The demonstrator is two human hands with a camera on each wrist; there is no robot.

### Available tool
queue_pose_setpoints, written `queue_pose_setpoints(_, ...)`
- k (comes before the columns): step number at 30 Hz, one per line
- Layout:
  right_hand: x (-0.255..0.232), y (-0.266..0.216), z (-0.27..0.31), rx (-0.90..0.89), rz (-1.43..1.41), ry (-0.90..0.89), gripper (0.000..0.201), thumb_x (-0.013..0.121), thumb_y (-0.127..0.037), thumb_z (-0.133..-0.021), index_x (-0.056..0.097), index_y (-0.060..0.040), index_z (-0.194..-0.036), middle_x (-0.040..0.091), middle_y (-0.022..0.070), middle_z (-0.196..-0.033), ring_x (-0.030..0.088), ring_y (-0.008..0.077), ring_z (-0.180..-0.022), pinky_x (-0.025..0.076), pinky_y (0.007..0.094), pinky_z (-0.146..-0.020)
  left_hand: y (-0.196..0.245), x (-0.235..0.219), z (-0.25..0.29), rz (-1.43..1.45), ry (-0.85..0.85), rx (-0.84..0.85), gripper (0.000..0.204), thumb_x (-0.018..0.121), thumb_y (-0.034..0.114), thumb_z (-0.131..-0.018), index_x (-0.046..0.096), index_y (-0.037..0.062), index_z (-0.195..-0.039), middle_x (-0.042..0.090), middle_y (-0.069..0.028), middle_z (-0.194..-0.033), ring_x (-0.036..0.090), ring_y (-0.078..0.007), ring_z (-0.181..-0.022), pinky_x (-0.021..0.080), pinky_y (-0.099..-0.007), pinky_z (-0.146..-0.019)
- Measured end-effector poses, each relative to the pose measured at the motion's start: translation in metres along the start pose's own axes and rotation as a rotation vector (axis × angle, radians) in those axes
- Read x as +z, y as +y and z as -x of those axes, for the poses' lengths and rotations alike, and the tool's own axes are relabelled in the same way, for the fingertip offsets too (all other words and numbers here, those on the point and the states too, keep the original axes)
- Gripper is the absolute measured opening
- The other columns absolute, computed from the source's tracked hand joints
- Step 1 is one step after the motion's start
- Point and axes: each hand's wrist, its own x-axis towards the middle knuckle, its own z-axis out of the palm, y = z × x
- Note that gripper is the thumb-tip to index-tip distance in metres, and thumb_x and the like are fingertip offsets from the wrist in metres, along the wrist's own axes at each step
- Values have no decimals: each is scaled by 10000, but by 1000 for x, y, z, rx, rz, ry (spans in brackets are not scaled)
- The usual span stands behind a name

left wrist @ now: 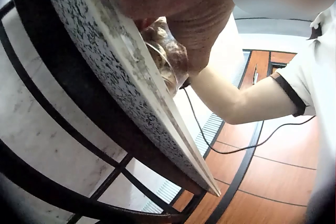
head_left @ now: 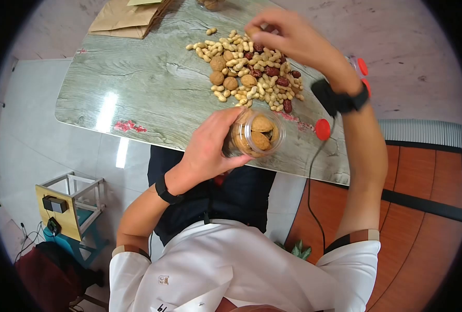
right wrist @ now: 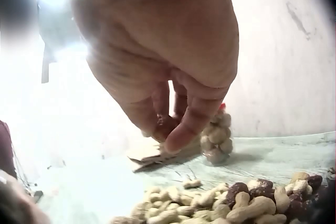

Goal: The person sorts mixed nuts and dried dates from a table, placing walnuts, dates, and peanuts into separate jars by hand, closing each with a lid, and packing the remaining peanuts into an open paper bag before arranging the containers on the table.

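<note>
My left hand [head_left: 210, 140] grips a clear plastic jar [head_left: 279, 136] at the table's near edge, thumb and fingers round its side. The jar has no lid on, and walnuts [head_left: 262, 124] show through its mouth. Beyond the heap of peanuts [head_left: 272, 65], my right hand [head_left: 288, 39] is raised over the table. Its fingertips pinch a small brown, roundish thing [right wrist: 165, 124], mostly covered by the fingers; I cannot tell whether it is a walnut or a red date. Loose walnuts [head_left: 218, 63] lie at the heap's left side, and red dates [head_left: 272, 71] are mixed in among the peanuts.
A red lid [head_left: 322, 129] lies right of the jar, near a black cable [head_left: 310, 182]. At the back left is a brown paper bag [head_left: 121, 18]. A second jar of walnuts [right wrist: 216, 137] with a red lid stands at the back. More red-lidded jars [head_left: 362, 66] are at the right.
</note>
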Motion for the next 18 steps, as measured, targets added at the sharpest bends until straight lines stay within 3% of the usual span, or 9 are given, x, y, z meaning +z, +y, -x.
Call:
queue_pose_setpoints(1, -9, -26, 20, 73, -61, -31, 229, 721, -179, -967, 725, -36, -1146, 683, -9, -922, 629, 72, -786, 521, 263, -695, 0, 1, 0, 3, -1, 0, 917, 951, 200, -654, 505, 37, -1439, 626, -194, -1332, 643, -377, -1201, 536, -432, -994)
queue_pose_setpoints(3, -13, -62, 53, 116, -194, -9, 234, 722, -135, -970, 722, -12, -1170, 695, 0, -966, 639, 58, -816, 524, 225, -710, 0, 1, -1, -2, 3, -6, 910, 957, 209, -658, 511, 36, -1432, 631, -190, -1324, 649, -372, -1192, 538, -432, -987)
queue_pose_setpoints(5, -6, -91, 78, 203, -301, 18, 222, 742, -149, -951, 732, -24, -1134, 704, -4, -919, 632, 56, -797, 518, 234, -700, 1, 1, -1, -9, 8, 5, 899, 960, 216, -661, 517, 36, -1423, 634, -187, -1317, 654, -370, -1185, 539, -431, -982)
queue_pose_setpoints(6, -2, -102, 88, 288, -407, 36, 210, 761, -162, -932, 741, -36, -1098, 714, -7, -871, 625, 53, -777, 512, 243, -690, 2, 1, -2, -13, 21, 12, 888, 963, 222, -665, 523, 35, -1414, 637, -184, -1311, 659, -367, -1177, 541, -430, -977)
queue_pose_setpoints(10, 25, -118, 107, 281, -508, 88, 188, 766, -130, -908, 743, -20, -1059, 691, -2, -817, 608, 48, -721, 501, 220, -644, 4, 3, 0, -23, 25, 5, 878, 966, 246, -645, 530, 29, -1376, 637, -184, -1281, 643, -391, -1134, 548, -451, -945)
queue_pose_setpoints(14, 35, -122, 112, 329, -365, 78, 176, 760, -108, -852, 734, -14, -999, 660, 64, -791, 633, 110, -667, 525, 267, -626, 7, 4, 0, -51, 63, 25, 882, 981, 272, -620, 545, 36, -1349, 652, -176, -1238, 655, -383, -1097, 555, -445, -917)
queue_pose_setpoints(16, 39, -123, 115, 187, -302, 187, 176, 757, -106, -846, 741, -25, -1002, 664, 80, -865, 675, 177, -701, 537, 323, -635, 7, 5, 0, -63, 84, 38, 886, 985, 279, -612, 548, 37, -1344, 655, -175, -1228, 658, -380, -1088, 557, -443, -911)
queue_pose_setpoints(18, 42, -121, 119, 152, -202, 191, 172, 759, -109, -842, 742, -31, -995, 660, 80, -891, 682, 212, -729, 544, 345, -651, 5, 6, 0, -57, 95, 38, 896, 989, 289, -602, 550, 38, -1342, 656, -176, -1225, 658, -379, -1087, 556, -444, -908)
